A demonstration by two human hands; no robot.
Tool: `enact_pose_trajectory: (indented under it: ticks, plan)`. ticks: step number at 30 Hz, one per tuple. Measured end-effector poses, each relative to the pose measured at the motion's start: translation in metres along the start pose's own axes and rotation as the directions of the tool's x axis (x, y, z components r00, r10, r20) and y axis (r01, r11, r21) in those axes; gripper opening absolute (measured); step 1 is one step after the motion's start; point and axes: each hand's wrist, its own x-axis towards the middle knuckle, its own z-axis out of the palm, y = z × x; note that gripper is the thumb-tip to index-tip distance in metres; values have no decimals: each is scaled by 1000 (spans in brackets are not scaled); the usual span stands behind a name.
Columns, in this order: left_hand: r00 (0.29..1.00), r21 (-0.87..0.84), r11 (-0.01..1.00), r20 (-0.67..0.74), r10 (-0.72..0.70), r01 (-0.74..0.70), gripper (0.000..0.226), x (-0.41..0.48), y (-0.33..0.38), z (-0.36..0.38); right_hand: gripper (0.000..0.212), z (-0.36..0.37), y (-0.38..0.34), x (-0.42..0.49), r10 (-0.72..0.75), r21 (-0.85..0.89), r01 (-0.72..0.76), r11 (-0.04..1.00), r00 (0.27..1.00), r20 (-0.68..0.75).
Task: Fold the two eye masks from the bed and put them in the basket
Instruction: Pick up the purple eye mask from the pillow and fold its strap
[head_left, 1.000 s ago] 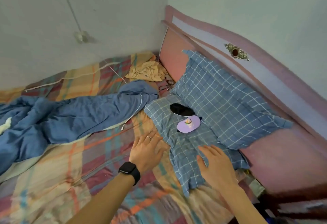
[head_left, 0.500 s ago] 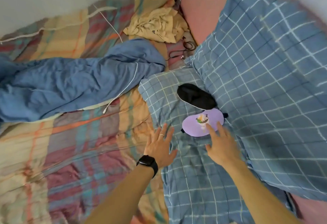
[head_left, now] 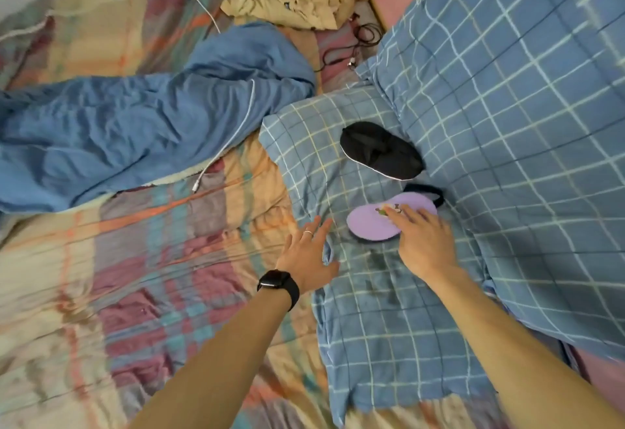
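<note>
Both hands have advanced: right hand, fingers spread, now touches the purple mask; left hand hovers wide, empty. Pickup begins.

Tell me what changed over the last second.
Both hands reached forward; the right hand now has fingertips on the purple mask, not yet gripping, and the left hand is open beside it. The black mask and blanket stayed put.
</note>
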Motion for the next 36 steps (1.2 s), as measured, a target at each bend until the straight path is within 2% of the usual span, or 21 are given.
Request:
enact_pose_trajectory:
  ticks: [2,4,6,9,12,14,16,18,22,23,25,28,31,33,36]
  plan:
    - [998,-245,969,-24,-51,44,82,-30,8,-27,63,-18,-15,-31,-33,215,38,976,999,-26]
    - [996,-383,923,-63,-62,33,80,-64,14,-54,58,-41,-37,-67,-34,457,45,888,999,-32]
    - [997,-442,897,-70,-36,2,80,-103,16,-79,51,-60,-61,-105,-42,579,38,814,999,-7]
    - [1000,-469,883,-6,18,-19,73,-161,11,-106,42,-77,-98,-157,-88,683,20,730,994,65]
    - [998,-454,888,-19,65,-66,44,-217,2,-124,38,-88,-136,-197,-85,846,-93,524,983,161]
    - [997,-508,859,-76,18,-54,22,-252,-6,-133,34,-95,-162,-223,-37,910,-164,380,981,193]
    - [993,-530,847,-117,-31,-36,15,-282,-19,-136,27,-96,-185,-247,38,913,-184,363,982,183]
    - [980,-479,877,-187,-63,-35,21,-308,-33,-139,32,-96,-208,-270,90,913,-203,354,979,183]
    - [962,-479,873,-269,-49,-89,9,-359,-60,-146,28,-110,-264,-324,11,963,-205,174,978,207]
    - [964,-488,867,-264,-32,-105,11,-371,-67,-147,30,-116,-280,-338,-45,967,-195,164,978,205]
    - [967,-503,855,-256,-7,-127,21,-395,-82,-148,35,-118,-309,-355,-110,961,-106,255,984,138]
    - [962,-548,820,-272,8,-162,34,-428,-104,-150,31,-106,-347,-371,-114,940,-42,339,990,86]
    - [964,-629,754,-263,25,-191,40,-456,-128,-148,14,-100,-379,-387,-101,914,30,404,995,12]
    - [961,-658,725,-274,23,-204,41,-469,-142,-145,15,-99,-393,-395,-91,913,57,404,996,-22]
    - [948,-664,723,-317,-41,-191,22,-483,-165,-143,21,-101,-409,-407,-63,933,36,359,998,-14]
